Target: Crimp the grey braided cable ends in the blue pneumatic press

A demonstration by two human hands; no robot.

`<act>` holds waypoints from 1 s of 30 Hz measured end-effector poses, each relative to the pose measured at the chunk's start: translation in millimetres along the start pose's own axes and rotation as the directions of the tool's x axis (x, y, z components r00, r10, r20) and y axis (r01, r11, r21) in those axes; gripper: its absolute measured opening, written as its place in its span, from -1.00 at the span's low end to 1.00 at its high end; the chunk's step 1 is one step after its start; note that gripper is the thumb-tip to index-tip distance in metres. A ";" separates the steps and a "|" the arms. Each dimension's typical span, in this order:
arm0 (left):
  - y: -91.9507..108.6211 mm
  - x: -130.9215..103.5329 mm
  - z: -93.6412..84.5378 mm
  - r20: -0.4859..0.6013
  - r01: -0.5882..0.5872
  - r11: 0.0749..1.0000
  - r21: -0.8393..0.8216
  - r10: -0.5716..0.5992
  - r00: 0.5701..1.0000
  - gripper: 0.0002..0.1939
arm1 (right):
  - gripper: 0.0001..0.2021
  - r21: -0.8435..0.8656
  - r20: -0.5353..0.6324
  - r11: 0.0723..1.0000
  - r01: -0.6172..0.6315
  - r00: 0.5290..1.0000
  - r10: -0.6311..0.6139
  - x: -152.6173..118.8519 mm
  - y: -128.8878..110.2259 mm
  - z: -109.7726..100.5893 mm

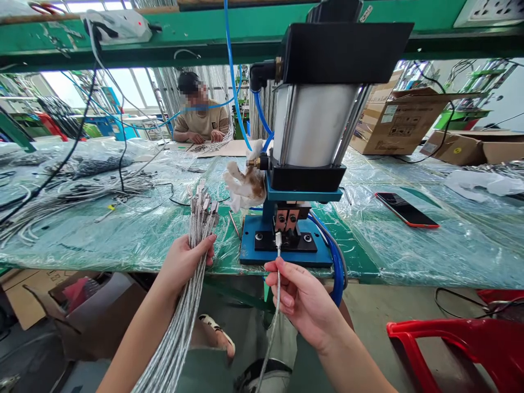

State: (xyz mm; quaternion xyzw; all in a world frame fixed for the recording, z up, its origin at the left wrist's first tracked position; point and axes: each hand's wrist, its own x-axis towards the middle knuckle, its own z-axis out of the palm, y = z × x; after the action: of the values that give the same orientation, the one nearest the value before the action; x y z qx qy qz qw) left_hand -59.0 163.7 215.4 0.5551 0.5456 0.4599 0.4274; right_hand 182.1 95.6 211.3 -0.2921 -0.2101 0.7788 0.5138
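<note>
My left hand (pixel 192 259) is wrapped round a thick bundle of grey braided cables (pixel 176 338). Small metal connectors (pixel 203 204) top the bundle, just above the thumb. Between the thumb and fingers of my right hand (pixel 297 292) is one single cable (pixel 278 292), its connector (pixel 278 239) pointing up at the front of the press. That connector is in front of the black die block of the pneumatic press (pixel 315 125); whether it touches the block I cannot tell. The press stands on a blue base plate (pixel 249 245) at the table's front edge.
A red-edged phone (pixel 406 209) lies right of the press, with cardboard boxes (pixel 393 123) behind. Loose cables (pixel 82 202) spread over the plastic-covered table at left. Blue air hoses (pixel 338 267) hang beside the press. Another person (pixel 200 117) sits across. A red stool (pixel 454 333) stands lower right.
</note>
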 end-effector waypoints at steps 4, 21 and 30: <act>1.1 -0.1 -0.3 -0.006 0.013 0.999 0.029 -0.012 1.000 -0.69 | -0.75 0.038 0.015 0.999 0.021 1.000 -0.021 0.7 -2.8 3.6; -1.5 0.1 -1.0 -0.001 -0.009 1.000 0.018 0.009 1.000 -0.69 | -0.72 0.328 0.038 0.939 -0.106 0.994 0.099 20.7 -17.0 5.9; -2.1 0.1 -0.8 -0.001 -0.018 1.000 0.023 0.018 1.000 -0.74 | -0.76 0.325 0.081 0.941 -0.090 0.994 0.067 19.2 -11.6 -1.2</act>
State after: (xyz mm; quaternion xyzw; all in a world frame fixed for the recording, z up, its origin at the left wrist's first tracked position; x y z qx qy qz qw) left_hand -60.2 163.9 213.5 0.5644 0.5461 0.4579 0.4167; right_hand 185.0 117.8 213.1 -0.1838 -0.0831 0.8324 0.5162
